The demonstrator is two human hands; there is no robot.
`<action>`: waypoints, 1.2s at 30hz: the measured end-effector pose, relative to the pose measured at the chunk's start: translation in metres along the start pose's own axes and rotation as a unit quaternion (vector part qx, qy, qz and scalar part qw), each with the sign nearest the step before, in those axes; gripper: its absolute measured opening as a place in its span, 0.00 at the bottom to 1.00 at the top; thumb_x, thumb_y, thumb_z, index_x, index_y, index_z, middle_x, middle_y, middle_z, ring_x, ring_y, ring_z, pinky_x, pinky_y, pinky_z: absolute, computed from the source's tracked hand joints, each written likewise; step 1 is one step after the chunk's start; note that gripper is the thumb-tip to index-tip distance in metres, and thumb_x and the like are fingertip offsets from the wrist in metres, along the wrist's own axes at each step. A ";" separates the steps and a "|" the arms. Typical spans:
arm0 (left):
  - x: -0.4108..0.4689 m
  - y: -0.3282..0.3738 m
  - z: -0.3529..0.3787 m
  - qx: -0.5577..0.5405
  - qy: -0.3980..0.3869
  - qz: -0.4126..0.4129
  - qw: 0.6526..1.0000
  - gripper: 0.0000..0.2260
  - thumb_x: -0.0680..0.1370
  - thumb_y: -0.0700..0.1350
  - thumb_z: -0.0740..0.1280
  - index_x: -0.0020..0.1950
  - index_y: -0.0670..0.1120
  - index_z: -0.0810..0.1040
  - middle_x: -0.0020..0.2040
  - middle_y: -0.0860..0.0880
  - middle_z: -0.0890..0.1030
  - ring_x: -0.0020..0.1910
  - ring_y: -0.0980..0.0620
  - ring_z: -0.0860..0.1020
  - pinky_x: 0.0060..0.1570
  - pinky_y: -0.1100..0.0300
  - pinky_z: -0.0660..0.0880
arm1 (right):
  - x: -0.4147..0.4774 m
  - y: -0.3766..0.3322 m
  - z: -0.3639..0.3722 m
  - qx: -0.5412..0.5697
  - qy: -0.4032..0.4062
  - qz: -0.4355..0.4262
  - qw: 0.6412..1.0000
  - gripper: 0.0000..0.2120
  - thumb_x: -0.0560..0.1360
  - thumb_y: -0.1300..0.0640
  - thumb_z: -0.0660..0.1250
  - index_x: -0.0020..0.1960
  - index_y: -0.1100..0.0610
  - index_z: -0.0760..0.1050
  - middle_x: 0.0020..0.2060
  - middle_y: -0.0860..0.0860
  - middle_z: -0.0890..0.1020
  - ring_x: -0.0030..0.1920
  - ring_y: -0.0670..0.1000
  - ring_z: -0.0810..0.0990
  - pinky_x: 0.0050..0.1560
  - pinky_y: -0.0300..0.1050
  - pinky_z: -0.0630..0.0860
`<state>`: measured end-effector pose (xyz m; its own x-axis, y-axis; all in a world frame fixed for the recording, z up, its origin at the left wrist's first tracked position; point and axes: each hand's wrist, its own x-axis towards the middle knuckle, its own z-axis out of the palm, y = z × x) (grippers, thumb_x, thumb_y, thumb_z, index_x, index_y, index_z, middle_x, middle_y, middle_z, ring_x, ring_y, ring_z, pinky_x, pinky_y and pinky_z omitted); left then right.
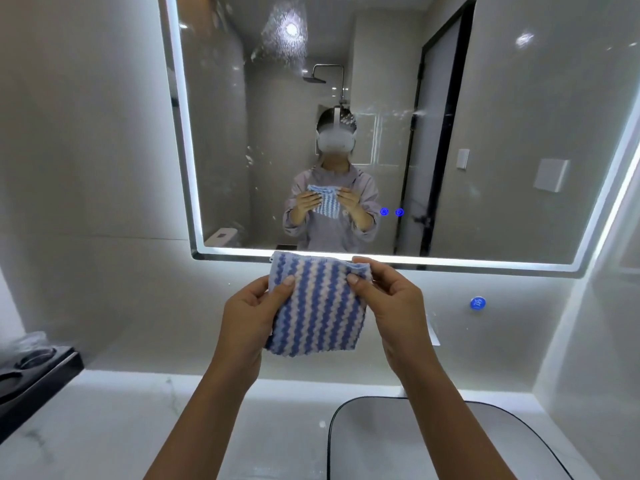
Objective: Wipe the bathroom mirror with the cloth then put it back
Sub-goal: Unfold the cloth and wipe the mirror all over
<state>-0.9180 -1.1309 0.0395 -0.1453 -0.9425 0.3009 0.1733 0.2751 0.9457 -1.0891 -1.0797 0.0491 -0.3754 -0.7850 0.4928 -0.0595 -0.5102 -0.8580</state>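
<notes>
Above the counter (138,427), just below the lit mirror (381,133), I'm holding the blue-and-white striped cloth (317,306) up, left hand (249,313) and right hand (391,303) each pinching an upper corner. One loose pinch and it drops toward the basin (433,441); wiping low could trip the mirror's blue touch buttons (384,212). Only writing: a blue wall sticker (478,303), its mark unreadable.

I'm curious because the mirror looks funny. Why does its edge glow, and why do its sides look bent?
In the head view, a lit strip runs round the mirror and glows onto the wall; the wide-angle lens makes the straight sides lean and curve; a lamp reflected near the top glares on smears in the glass; the cloth looks sharp.
</notes>
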 end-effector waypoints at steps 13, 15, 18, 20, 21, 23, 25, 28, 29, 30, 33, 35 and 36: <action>0.038 0.002 -0.046 -0.004 0.028 0.005 1.000 0.05 0.74 0.52 0.65 0.44 0.53 0.79 0.43 0.53 0.84 0.41 0.52 0.83 0.37 0.62 0.79 | 0.026 0.012 0.057 -0.016 -0.001 -0.001 1.000 0.10 0.73 0.60 0.69 0.48 0.44 0.80 0.46 0.44 0.85 0.47 0.42 0.83 0.40 0.31 0.77; 0.045 0.001 -0.060 -0.004 0.022 0.003 1.000 0.05 0.74 0.52 0.65 0.46 0.53 0.79 0.46 0.51 0.84 0.43 0.51 0.83 0.40 0.59 0.80 | 0.026 0.018 0.074 0.008 0.009 0.021 1.000 0.11 0.72 0.57 0.70 0.51 0.45 0.79 0.49 0.46 0.85 0.50 0.45 0.83 0.45 0.35 0.79; 0.055 0.003 -0.082 -0.018 0.008 0.006 1.000 0.11 0.71 0.55 0.66 0.50 0.52 0.80 0.47 0.51 0.84 0.44 0.51 0.83 0.44 0.55 0.80 | 0.024 0.027 0.100 0.083 0.008 0.075 0.994 0.16 0.70 0.55 0.70 0.58 0.50 0.78 0.53 0.50 0.84 0.53 0.48 0.83 0.48 0.39 0.79; 0.062 0.002 -0.098 -0.022 -0.007 0.010 1.000 0.17 0.67 0.57 0.66 0.52 0.52 0.80 0.47 0.52 0.85 0.44 0.52 0.84 0.44 0.55 0.80 | 0.023 0.033 0.115 0.130 0.000 0.091 0.987 0.16 0.72 0.57 0.68 0.60 0.55 0.77 0.52 0.53 0.84 0.52 0.50 0.83 0.47 0.39 0.79; 0.065 0.002 -0.105 -0.025 -0.015 0.010 1.000 0.18 0.66 0.57 0.66 0.52 0.51 0.80 0.47 0.51 0.85 0.44 0.51 0.84 0.44 0.54 0.81 | 0.022 0.036 0.122 0.140 -0.003 0.093 0.986 0.16 0.72 0.58 0.67 0.60 0.57 0.77 0.52 0.54 0.84 0.52 0.51 0.83 0.47 0.39 0.79; 0.072 0.003 -0.117 -0.043 -0.026 0.010 0.999 0.17 0.66 0.56 0.67 0.52 0.51 0.80 0.46 0.50 0.85 0.44 0.49 0.84 0.44 0.53 0.81 | 0.021 0.037 0.134 0.140 0.003 0.092 0.986 0.12 0.74 0.59 0.66 0.57 0.55 0.80 0.51 0.54 0.84 0.52 0.51 0.83 0.45 0.39 0.79; 0.078 0.005 -0.125 -0.064 -0.037 0.010 0.997 0.16 0.65 0.55 0.68 0.50 0.51 0.81 0.43 0.52 0.86 0.42 0.51 0.84 0.38 0.58 0.81 | 0.022 0.037 0.143 0.132 0.016 0.089 0.987 0.09 0.75 0.59 0.66 0.52 0.51 0.83 0.50 0.52 0.85 0.50 0.49 0.83 0.42 0.38 0.78; 0.082 0.010 -0.131 -0.091 -0.054 0.007 0.994 0.13 0.64 0.54 0.67 0.47 0.53 0.79 0.40 0.55 0.86 0.38 0.54 0.84 0.32 0.65 0.79 | 0.027 0.035 0.149 0.114 0.020 0.091 0.989 0.08 0.74 0.57 0.67 0.51 0.50 0.83 0.48 0.50 0.85 0.48 0.48 0.84 0.40 0.37 0.79; 0.083 0.011 -0.131 -0.097 -0.057 0.008 0.994 0.13 0.64 0.54 0.67 0.47 0.53 0.78 0.39 0.56 0.85 0.38 0.54 0.84 0.31 0.66 0.78 | 0.030 0.034 0.151 0.116 0.018 0.094 0.989 0.09 0.74 0.57 0.67 0.52 0.52 0.82 0.47 0.51 0.85 0.48 0.48 0.84 0.40 0.37 0.79; 0.084 0.013 -0.131 -0.100 -0.059 0.009 0.993 0.14 0.64 0.54 0.67 0.47 0.53 0.78 0.39 0.56 0.85 0.37 0.55 0.84 0.30 0.66 0.78 | 0.032 0.033 0.152 0.129 0.015 0.101 0.986 0.10 0.73 0.57 0.67 0.53 0.53 0.81 0.47 0.51 0.85 0.47 0.48 0.84 0.40 0.37 0.79; 0.087 0.018 -0.129 -0.106 -0.059 0.003 0.993 0.15 0.65 0.53 0.66 0.50 0.51 0.78 0.39 0.55 0.86 0.38 0.53 0.84 0.32 0.63 0.79 | 0.036 0.033 0.154 0.173 -0.002 0.118 0.978 0.16 0.69 0.55 0.69 0.56 0.56 0.79 0.47 0.53 0.85 0.45 0.48 0.84 0.41 0.38 0.79; 0.090 0.020 -0.126 -0.109 -0.053 -0.008 0.993 0.18 0.67 0.52 0.67 0.55 0.48 0.77 0.46 0.50 0.85 0.44 0.48 0.84 0.42 0.53 0.81 | 0.037 0.035 0.153 0.178 -0.018 0.126 0.976 0.18 0.69 0.53 0.68 0.57 0.57 0.78 0.48 0.54 0.85 0.46 0.49 0.83 0.43 0.38 0.79; 0.092 0.020 -0.124 -0.110 -0.054 -0.012 0.992 0.18 0.68 0.51 0.67 0.56 0.48 0.77 0.50 0.47 0.84 0.48 0.45 0.83 0.47 0.49 0.80 | 0.036 0.036 0.154 0.176 -0.029 0.131 0.975 0.18 0.69 0.52 0.67 0.57 0.58 0.78 0.48 0.54 0.85 0.47 0.50 0.83 0.44 0.39 0.79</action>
<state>-0.8069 -1.2352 0.0708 -0.2527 -0.9193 0.3018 0.3758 0.1942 0.9061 -0.9627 -1.1808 0.0580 -0.2819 -0.9181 0.2785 0.3564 -0.3697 -0.8581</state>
